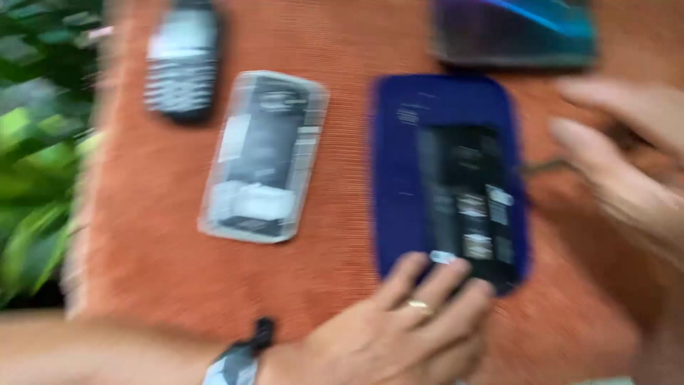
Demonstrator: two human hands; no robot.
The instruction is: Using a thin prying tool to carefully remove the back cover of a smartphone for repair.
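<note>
The frame is motion-blurred. A dark blue phone shell (399,171) lies open on an orange woven cloth (157,271), with black inner parts (470,199) showing. My left hand (399,331), wearing a ring and a wrist strap, rests its fingertips on the shell's near edge. My right hand (627,164) hovers at the right, fingers apart, just beside the shell. A thin dark tool-like line (545,167) lies near its fingers; whether the hand holds it is unclear.
A silver-grey opened phone part (263,153) lies left of the blue shell. An old keypad phone (182,60) sits at the top left. A dark bluish box (513,32) is at the top. Green leaves (35,157) border the cloth on the left.
</note>
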